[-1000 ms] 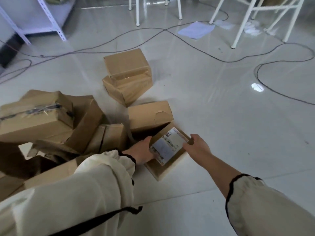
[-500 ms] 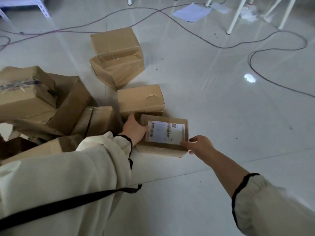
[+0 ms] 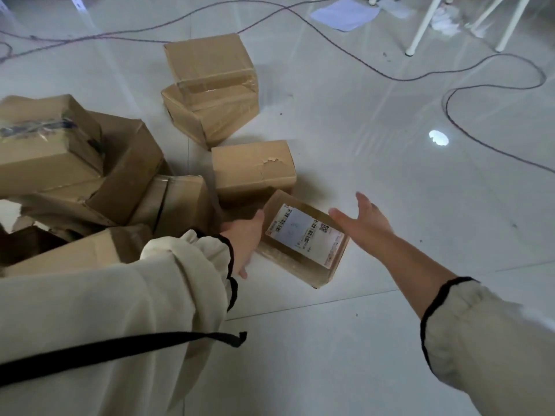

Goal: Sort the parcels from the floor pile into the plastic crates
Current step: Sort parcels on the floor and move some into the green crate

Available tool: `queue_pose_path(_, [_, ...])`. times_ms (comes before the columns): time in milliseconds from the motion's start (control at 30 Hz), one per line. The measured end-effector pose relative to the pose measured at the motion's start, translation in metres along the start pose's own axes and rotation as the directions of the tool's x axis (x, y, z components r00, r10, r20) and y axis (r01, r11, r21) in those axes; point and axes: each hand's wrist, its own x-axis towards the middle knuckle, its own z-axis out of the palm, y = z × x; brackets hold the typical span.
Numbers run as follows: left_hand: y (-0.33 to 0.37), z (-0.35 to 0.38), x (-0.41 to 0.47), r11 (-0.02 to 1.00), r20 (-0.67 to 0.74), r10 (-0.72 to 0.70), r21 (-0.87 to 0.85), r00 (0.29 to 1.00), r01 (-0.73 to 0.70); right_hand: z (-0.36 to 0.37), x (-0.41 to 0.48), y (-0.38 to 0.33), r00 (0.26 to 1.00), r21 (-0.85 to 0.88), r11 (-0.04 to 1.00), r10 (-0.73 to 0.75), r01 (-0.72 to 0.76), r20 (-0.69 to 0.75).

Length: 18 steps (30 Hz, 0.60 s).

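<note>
The parcel [image 3: 300, 265] lies on the floor [image 3: 360, 340] near the centre of my view, at the edge of the pile [image 3: 126, 163]. It is turned askew, w/ a white label [image 3: 303, 234] on its top face. The label has barcodes and a small QR code; the text is too small for me to read.

The left hand [image 3: 244, 238] is at the parcel's 9 o'clock side, pressed against it. The thumb reaches up to the top edge and the fingers [image 3: 242, 273] run down along the side, straight and together. I see no curl round the box.

The right hand [image 3: 365, 220] is at approx. 2 o'clock of the parcel, over its far right corner. Its fingers are straight and a bit apart, thumb raised. I cannot tell if it touches the cardboard.

At 12 o'clock, just beside the parcel, sits a box w/ a torn top [image 3: 252, 169]. Further at 11 o'clock are two boxes [image 3: 210, 64], one on the other, wrapped w/ clear tape. At 9 to 10 o'clock the pile is heaped in disorder, w/ a taped box [image 3: 45, 145] on top.

At 1 to 2 o'clock, well apart, a dark cable [image 3: 446, 105] loops over the floor. Paper [image 3: 345, 13] and white legs [image 3: 420, 28] are at the top edge.
</note>
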Motion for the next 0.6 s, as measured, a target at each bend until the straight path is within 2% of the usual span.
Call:
queue_pose_path(100, [-0.009, 0.008, -0.010, 0.976, 0.233, -0.211, 0.002, 0.949, 0.217, 0.008, 0.006, -0.020, 0.982, -0.155, 0.976, -0.135, 0.156, 0.134])
queue_pose_path(200, [-0.008, 0.009, -0.014, 0.972, 0.288, -0.236, 0.066, 0.928, 0.227, 0.025, 0.000, -0.026, 0.967, -0.266, 0.942, -0.150, 0.203, 0.206])
queue_pose_path(267, [-0.005, 0.006, -0.012, 0.983, 0.240, -0.182, 0.061, 0.954, 0.172, 0.030, -0.006, -0.023, 0.969, -0.328, 0.921, -0.153, 0.211, 0.195])
queue_pose_path(300, [-0.004, 0.005, -0.008, 0.990, 0.170, -0.138, 0.060, 0.976, 0.129, 0.031, -0.009, -0.020, 0.968, -0.331, 0.921, -0.145, 0.207, 0.202])
queue_pose_path(400, [-0.003, 0.001, 0.006, 0.972, 0.002, 0.112, 0.210, 0.994, -0.110, 0.032, -0.015, -0.013, 0.923, -0.186, 0.973, -0.055, 0.135, 0.381])
queue_pose_path(433, [-0.003, 0.000, 0.011, 0.946, -0.001, 0.194, 0.263, 0.981, -0.187, 0.034, -0.018, -0.011, 0.889, -0.133, 0.987, -0.023, 0.094, 0.458])
queue_pose_path(500, [-0.003, -0.002, 0.013, 0.919, 0.025, 0.271, 0.289, 0.962, -0.267, 0.039, -0.020, -0.007, 0.847, -0.082, 0.995, -0.008, 0.061, 0.532])
queue_pose_path(600, [-0.006, -0.002, 0.013, 0.920, 0.037, 0.277, 0.276, 0.960, -0.276, 0.043, -0.018, -0.005, 0.862, -0.091, 0.992, -0.030, 0.088, 0.505])
